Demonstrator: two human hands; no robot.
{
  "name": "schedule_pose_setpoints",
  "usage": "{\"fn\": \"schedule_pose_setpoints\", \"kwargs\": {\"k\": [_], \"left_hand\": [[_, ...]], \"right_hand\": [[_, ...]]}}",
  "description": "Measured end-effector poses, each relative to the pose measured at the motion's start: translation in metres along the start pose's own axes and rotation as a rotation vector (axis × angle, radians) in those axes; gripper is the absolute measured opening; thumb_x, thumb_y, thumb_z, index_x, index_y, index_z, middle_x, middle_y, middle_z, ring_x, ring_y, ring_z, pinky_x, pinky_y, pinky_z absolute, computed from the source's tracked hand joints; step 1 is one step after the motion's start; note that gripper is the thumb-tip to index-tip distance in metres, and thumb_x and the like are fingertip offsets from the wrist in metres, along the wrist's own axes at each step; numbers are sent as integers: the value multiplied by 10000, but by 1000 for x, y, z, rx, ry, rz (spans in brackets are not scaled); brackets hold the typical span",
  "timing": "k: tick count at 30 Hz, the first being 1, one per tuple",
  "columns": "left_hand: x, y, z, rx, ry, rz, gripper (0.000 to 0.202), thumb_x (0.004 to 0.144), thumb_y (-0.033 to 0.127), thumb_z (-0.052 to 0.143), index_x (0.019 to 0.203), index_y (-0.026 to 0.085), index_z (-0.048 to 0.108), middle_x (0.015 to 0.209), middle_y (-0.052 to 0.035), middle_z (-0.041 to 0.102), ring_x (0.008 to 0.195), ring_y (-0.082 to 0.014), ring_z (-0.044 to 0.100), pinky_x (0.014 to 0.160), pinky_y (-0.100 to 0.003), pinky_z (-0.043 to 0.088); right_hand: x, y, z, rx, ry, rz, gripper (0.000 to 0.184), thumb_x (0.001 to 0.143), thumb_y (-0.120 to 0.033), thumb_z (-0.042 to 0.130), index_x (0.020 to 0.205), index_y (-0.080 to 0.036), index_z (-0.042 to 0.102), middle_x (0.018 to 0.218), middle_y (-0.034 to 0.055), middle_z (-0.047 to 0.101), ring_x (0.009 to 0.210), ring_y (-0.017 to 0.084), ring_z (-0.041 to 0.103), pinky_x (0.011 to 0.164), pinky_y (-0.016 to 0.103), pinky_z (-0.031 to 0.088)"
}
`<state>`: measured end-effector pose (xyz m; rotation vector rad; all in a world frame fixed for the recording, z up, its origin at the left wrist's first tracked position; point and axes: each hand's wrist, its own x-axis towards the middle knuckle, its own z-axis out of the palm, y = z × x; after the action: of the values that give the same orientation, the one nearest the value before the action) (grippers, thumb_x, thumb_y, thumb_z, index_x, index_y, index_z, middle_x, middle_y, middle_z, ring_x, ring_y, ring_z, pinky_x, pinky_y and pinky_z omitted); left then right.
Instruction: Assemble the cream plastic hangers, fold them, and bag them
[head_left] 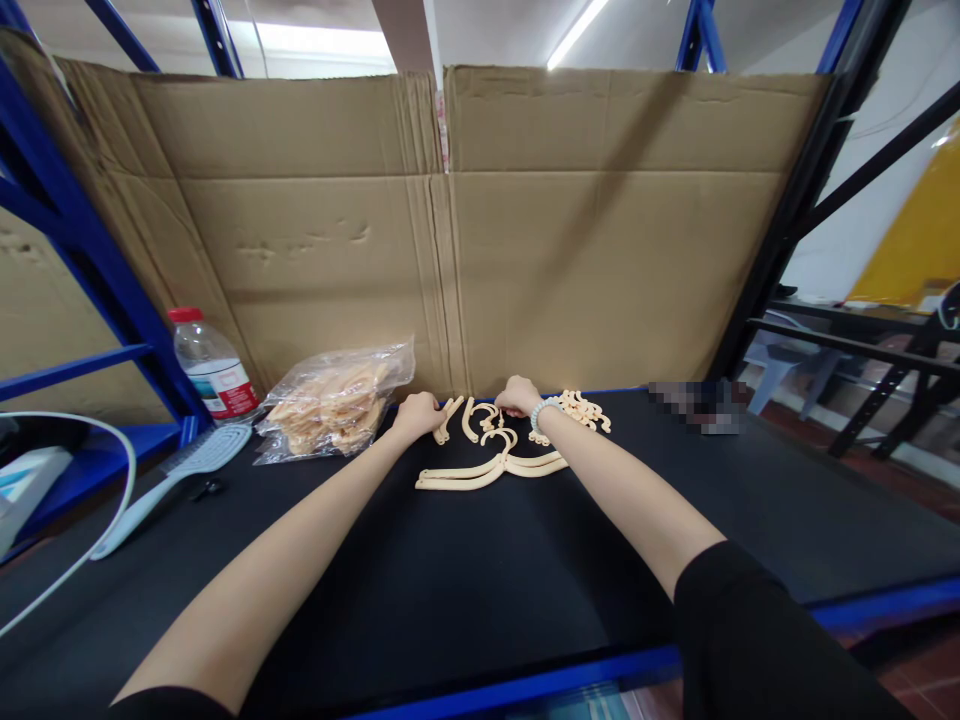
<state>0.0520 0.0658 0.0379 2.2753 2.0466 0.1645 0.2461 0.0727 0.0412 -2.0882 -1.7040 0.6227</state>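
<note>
- left hand [418, 416] is reached out at the far side of the table [450, 600], fingers curled down in a loose pinch at a few loose pale bars [448, 421]; from where i stand, i can't tell whether it has gripped one or only touches them.
- right hand [519, 397], a bead bracelet [545, 408] on its wrist, is bent over with fingers drawn in beside some loose hooks [487, 412]; its fingertips are too small and turned away to say what, if anything, they hold.
- nearer the person, between the two forearms, lie the hanger pieces [459, 478], long curved arms spreading left and right from a hooked middle; the right forearm covers their right end.
- a heap of small curved parts [585, 410] sits just beyond the right wrist, and a clear bag [330, 405] of similar pale pieces lies left of the left hand.
- they look like plastic: i'd judge them light, fairly stiff, smooth enough to slide on the dark top.
- the long bars would be best taken mid-length between thumb and finger; the hooks by their thicker curve, since the thin ends could snap if bent hard.
- further left are a bottle [214, 365] and a hairbrush [202, 455].
</note>
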Motion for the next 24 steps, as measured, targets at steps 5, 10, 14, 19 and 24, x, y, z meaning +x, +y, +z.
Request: {"fn": "schedule_pose_setpoints", "kwargs": {"k": [5, 10, 14, 19, 24], "left_hand": [[0, 0, -4, -43, -21, -2, 305, 909, 316, 578, 1171, 159, 571, 1171, -90, 598, 1000, -223, 613, 833, -419, 531], [-5, 0, -7, -103, -24, 24, 287, 915, 331, 568, 1142, 157, 586, 1142, -83, 613, 971, -214, 621, 819, -405, 535], [-9, 3, -5, -134, -8, 37, 276, 914, 340, 568, 1111, 148, 598, 1114, -81, 625, 957, -209, 625, 819, -405, 533], [-9, 2, -6, -143, -34, 33, 272, 921, 357, 556, 1072, 138, 612, 1044, -69, 648, 894, -191, 641, 784, -382, 543], [-9, -6, -9, -96, -90, 5, 272, 914, 327, 572, 1104, 135, 596, 1049, -70, 644, 866, -183, 645, 749, -367, 554]], "right_hand": [[-2, 5, -8, 151, 74, -40, 79, 641, -186, 681, 615, -121, 643, 538, 72, 643, 476, 145, 617, 460, 200, 478], [-15, 7, -29, 371, 138, -134, 119, 751, -221, 597, 661, -144, 598, 668, 61, 694, 558, 105, 637, 506, 147, 473], [-33, 9, -39, 569, 110, -206, 79, 845, -176, 521, 791, -137, 565, 704, 53, 686, 568, 72, 624, 537, 128, 486], [-57, 21, -44, 709, 9, -278, 63, 814, -146, 586, 861, -118, 617, 708, 50, 652, 506, 60, 557, 482, 150, 477], [-81, 42, -41, 812, -70, -322, 373, 750, -50, 558, 1111, -134, 606, 939, 104, 670, 644, 102, 642, 525, 198, 531]]}}
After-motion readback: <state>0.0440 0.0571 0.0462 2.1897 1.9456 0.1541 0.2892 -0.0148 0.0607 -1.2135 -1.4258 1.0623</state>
